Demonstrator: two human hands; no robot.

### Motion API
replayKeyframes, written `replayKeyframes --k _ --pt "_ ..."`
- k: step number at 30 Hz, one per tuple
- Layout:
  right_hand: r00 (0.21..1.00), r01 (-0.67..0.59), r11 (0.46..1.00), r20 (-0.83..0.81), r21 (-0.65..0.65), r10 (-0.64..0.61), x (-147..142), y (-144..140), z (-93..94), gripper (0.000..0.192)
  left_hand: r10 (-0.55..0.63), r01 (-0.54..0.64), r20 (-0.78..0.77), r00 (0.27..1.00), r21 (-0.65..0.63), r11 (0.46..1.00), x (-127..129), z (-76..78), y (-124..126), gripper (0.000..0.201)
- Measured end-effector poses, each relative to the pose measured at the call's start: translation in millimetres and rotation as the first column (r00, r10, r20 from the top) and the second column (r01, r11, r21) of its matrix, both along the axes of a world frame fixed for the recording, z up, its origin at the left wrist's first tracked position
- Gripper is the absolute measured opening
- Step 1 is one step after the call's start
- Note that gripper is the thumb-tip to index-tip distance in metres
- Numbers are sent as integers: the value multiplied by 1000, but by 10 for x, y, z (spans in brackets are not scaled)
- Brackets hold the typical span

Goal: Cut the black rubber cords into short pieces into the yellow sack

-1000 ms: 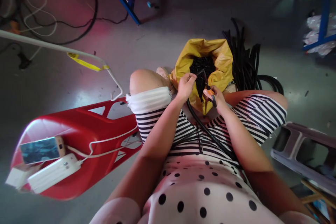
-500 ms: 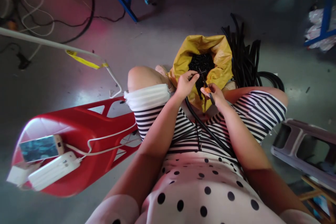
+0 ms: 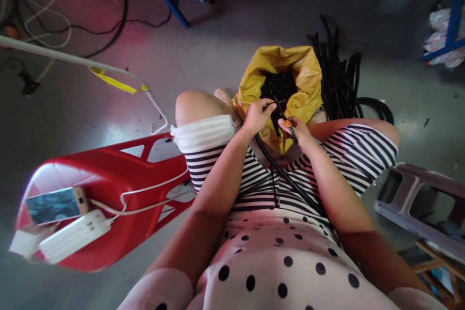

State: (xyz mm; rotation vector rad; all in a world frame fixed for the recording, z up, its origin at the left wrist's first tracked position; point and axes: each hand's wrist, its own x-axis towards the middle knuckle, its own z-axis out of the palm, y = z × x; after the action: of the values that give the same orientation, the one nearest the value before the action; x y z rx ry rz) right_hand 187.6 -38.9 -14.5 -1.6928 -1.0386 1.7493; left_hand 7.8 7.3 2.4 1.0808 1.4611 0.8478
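Over the mouth of the yellow bag (image 3: pixel 303 73), between the knees: left hand (image 3: pixel 256 115) pinching the end of a black tube (image 3: pixel 281 174), fingers closed on it just at the bag's near rim. Right hand (image 3: pixel 297 131) clenched around orange-handled scissors (image 3: pixel 286 123), blades pointing up and away toward the tube end (whether blades open or shut: cannot tell, too small). Hands just beside each other, not touching. Tube running back from the left hand across the striped lap, under the right forearm. Bag standing open on the floor, filled with short black cut pieces (image 3: pixel 278 86). Behind and right of bag: heap of long black tubing (image 3: pixel 341 85), touching the bag's side. Left of the lap: red plastic stool (image 3: pixel 109 193) carrying a phone (image 3: pixel 54 205) and a white power bank (image 3: pixel 74 236), joined by a white cable. Far right: grey stool (image 3: pixel 421 203) lying on its side
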Motion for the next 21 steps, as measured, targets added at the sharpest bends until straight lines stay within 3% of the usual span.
replayKeyframes --k 10,16,21 --pt "997 -44 986 49 -161 53 24 -56 -109 73 -156 146 -103 982 -94 985 48 -326 -76 26" --pt "992 -77 967 82 -243 99 -53 -90 -222 64 -73 50 -55 996 -338 940 64 -529 -82 44" --pt "977 -133 958 127 -255 169 -69 -77 -404 61 0 5 11 1000 -467 884 76 -655 -123 45"
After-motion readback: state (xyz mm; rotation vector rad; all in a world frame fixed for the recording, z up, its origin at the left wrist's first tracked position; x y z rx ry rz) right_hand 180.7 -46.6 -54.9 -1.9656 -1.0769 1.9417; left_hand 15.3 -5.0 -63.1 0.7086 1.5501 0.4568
